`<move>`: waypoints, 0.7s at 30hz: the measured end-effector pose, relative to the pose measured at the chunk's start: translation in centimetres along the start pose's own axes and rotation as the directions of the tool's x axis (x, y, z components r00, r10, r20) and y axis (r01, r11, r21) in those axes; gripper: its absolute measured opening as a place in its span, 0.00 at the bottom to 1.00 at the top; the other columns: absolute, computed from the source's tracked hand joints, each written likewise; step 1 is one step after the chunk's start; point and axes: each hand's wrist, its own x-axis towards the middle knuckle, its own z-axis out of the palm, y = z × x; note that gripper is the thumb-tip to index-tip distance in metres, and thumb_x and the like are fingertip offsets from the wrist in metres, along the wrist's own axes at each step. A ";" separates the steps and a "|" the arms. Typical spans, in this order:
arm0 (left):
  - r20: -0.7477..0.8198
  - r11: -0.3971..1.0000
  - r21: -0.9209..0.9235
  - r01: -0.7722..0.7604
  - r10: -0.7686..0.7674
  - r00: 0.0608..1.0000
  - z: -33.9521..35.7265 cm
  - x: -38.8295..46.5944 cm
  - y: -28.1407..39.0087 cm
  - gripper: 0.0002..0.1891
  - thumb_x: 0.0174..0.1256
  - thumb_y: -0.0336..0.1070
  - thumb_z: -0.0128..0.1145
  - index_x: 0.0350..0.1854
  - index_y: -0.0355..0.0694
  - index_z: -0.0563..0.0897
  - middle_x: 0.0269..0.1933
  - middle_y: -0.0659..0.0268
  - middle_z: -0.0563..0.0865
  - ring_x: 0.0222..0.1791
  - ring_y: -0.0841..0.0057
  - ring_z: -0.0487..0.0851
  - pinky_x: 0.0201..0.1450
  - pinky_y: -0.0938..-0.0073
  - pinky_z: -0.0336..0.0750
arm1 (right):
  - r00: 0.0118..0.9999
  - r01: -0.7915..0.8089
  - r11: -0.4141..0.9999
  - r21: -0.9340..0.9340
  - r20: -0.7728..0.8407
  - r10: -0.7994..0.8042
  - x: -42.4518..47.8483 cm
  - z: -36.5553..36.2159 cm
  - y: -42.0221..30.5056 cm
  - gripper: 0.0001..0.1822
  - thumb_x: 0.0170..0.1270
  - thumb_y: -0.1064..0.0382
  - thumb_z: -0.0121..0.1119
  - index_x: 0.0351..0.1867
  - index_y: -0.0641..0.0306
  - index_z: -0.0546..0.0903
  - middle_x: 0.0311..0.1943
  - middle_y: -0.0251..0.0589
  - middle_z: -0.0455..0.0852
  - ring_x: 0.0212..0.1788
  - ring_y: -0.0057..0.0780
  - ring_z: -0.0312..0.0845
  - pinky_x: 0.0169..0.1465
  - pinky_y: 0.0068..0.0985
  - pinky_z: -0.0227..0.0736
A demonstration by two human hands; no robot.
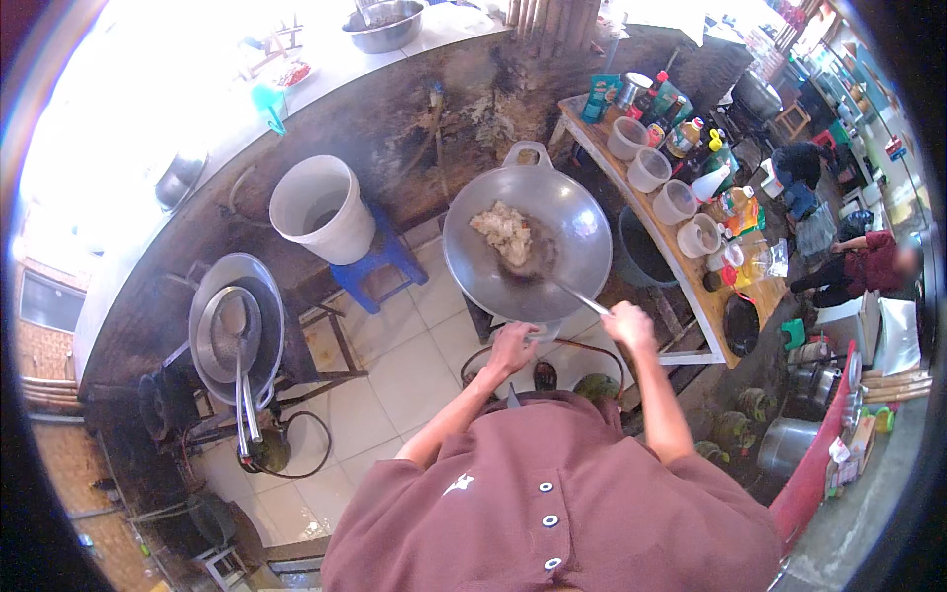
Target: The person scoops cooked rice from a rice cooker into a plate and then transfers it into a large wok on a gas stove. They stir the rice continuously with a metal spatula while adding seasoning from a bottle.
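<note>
A large metal wok (570, 214) is in front of me, with a loop handle at its far side. In it lies a pale clump of what looks like cooked rice (504, 231), flecked with orange, left of the wok's middle. My right hand (629, 325) grips the metal handle of a cooking spatula or ladle (581, 297). The tool's head is down in the wok by the rice, and its exact shape is hidden. My left hand (514, 346) is at the wok's near rim, fingers curled on what appears to be its near handle (546, 332).
A wooden side table (666, 240) at right bears bottles and clear plastic tubs (651, 170). A white bucket (325, 214) stands on a blue plastic stool (381, 259). Left of it, a second wok (200, 333) holds a strainer (248, 355) and ladle. A person (865, 263) stands far right.
</note>
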 end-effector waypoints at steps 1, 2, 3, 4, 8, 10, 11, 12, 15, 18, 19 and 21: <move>0.010 1.000 -0.010 0.018 -0.018 1.000 -0.5 -0.2 -0.1 0.15 0.55 0.37 0.61 0.46 0.41 0.83 0.45 0.56 0.84 0.50 0.57 0.80 0.55 0.59 0.70 | 0.999 -0.040 0.993 0.116 -0.019 0.042 2.3 4.0 -0.7 0.21 0.60 0.45 0.59 0.42 0.61 0.85 0.44 0.57 0.85 0.49 0.55 0.81 0.54 0.44 0.75; 0.020 1.000 -0.016 0.027 -0.026 0.999 -1.1 0.0 -0.1 0.15 0.56 0.37 0.61 0.46 0.41 0.83 0.44 0.56 0.85 0.49 0.57 0.80 0.55 0.59 0.70 | 1.000 -0.013 0.930 0.367 -0.010 0.018 3.6 7.0 -1.0 0.22 0.61 0.45 0.58 0.40 0.63 0.85 0.42 0.57 0.85 0.48 0.57 0.81 0.53 0.45 0.75; 0.006 1.000 0.003 0.024 -0.024 1.000 -1.8 0.0 -0.5 0.14 0.56 0.37 0.61 0.45 0.40 0.83 0.44 0.55 0.85 0.49 0.57 0.80 0.54 0.60 0.71 | 0.983 0.048 0.928 0.370 -0.182 0.021 3.4 8.7 -2.4 0.21 0.61 0.46 0.58 0.38 0.64 0.85 0.40 0.56 0.86 0.47 0.57 0.81 0.50 0.45 0.75; -0.013 0.999 0.021 0.030 -0.030 0.999 -2.4 -0.5 -1.4 0.14 0.57 0.37 0.61 0.45 0.39 0.83 0.43 0.55 0.85 0.48 0.57 0.81 0.53 0.60 0.72 | 0.975 0.073 0.924 0.375 -0.223 0.013 2.2 8.5 -3.5 0.19 0.61 0.46 0.58 0.39 0.61 0.86 0.38 0.55 0.86 0.45 0.55 0.82 0.48 0.44 0.75; -0.073 0.982 0.002 0.190 -0.189 0.979 -4.5 -2.7 -3.9 0.13 0.59 0.37 0.59 0.44 0.38 0.83 0.42 0.54 0.86 0.46 0.59 0.84 0.49 0.63 0.76 | 0.852 0.237 0.860 0.452 -0.522 0.040 -1.8 10.2 -1.4 0.16 0.61 0.52 0.59 0.46 0.55 0.84 0.35 0.52 0.86 0.42 0.54 0.82 0.45 0.44 0.74; -0.104 0.971 -0.009 0.239 -0.239 0.966 -4.0 -4.9 -7.2 0.13 0.59 0.37 0.59 0.45 0.39 0.84 0.42 0.54 0.87 0.46 0.60 0.84 0.48 0.64 0.77 | 0.840 0.154 0.860 0.486 -0.523 0.145 -2.2 11.8 0.8 0.14 0.60 0.53 0.60 0.44 0.54 0.84 0.33 0.49 0.86 0.40 0.53 0.82 0.43 0.44 0.74; -0.112 0.959 -0.023 0.283 -0.284 0.952 -3.9 -6.1 -8.1 0.13 0.60 0.37 0.59 0.45 0.39 0.84 0.42 0.54 0.87 0.46 0.61 0.84 0.49 0.64 0.77 | 0.873 0.100 0.876 0.471 -0.465 0.150 -2.7 11.3 0.9 0.14 0.60 0.53 0.60 0.44 0.54 0.84 0.33 0.49 0.86 0.40 0.53 0.82 0.43 0.44 0.74; -0.116 0.946 -0.039 0.322 -0.324 0.939 -4.2 -6.6 -8.1 0.13 0.60 0.37 0.59 0.45 0.39 0.84 0.42 0.54 0.87 0.46 0.61 0.84 0.49 0.64 0.77 | 0.899 0.044 0.891 0.453 -0.407 0.163 -3.1 10.6 1.1 0.14 0.60 0.53 0.60 0.43 0.55 0.84 0.33 0.50 0.86 0.40 0.52 0.82 0.43 0.43 0.74; -0.063 0.921 -0.107 0.375 -0.383 0.922 -5.0 -8.3 -7.3 0.13 0.61 0.39 0.59 0.44 0.39 0.84 0.40 0.55 0.87 0.44 0.62 0.85 0.48 0.64 0.78 | 0.914 0.004 0.889 0.458 -0.363 0.183 -4.2 10.2 2.1 0.13 0.61 0.54 0.59 0.42 0.56 0.84 0.33 0.50 0.86 0.40 0.53 0.82 0.43 0.43 0.74; 0.049 0.855 -0.076 0.513 -0.511 0.858 -5.0 -9.0 -7.5 0.14 0.62 0.41 0.58 0.45 0.39 0.83 0.40 0.56 0.87 0.41 0.64 0.85 0.48 0.65 0.78 | 0.932 0.051 0.877 0.479 -0.339 0.131 -3.3 10.5 3.7 0.14 0.62 0.56 0.58 0.44 0.58 0.83 0.34 0.51 0.86 0.42 0.53 0.82 0.46 0.42 0.74; 0.047 0.845 -0.081 0.528 -0.526 0.849 -4.4 -9.0 -9.2 0.15 0.62 0.42 0.58 0.46 0.38 0.83 0.40 0.57 0.87 0.41 0.64 0.85 0.48 0.65 0.78 | 0.943 0.066 0.877 0.477 -0.316 0.101 -3.5 10.9 4.4 0.14 0.62 0.57 0.58 0.46 0.58 0.83 0.35 0.52 0.86 0.43 0.53 0.82 0.47 0.42 0.74; 0.095 0.811 -0.082 0.579 -0.572 0.815 -1.4 -11.6 -13.8 0.17 0.62 0.43 0.58 0.48 0.38 0.82 0.40 0.58 0.88 0.40 0.64 0.85 0.48 0.66 0.78 | 0.766 0.483 0.774 0.411 -0.626 -0.146 -1.8 10.5 5.2 0.22 0.63 0.61 0.56 0.59 0.54 0.78 0.49 0.55 0.83 0.53 0.48 0.80 0.56 0.36 0.72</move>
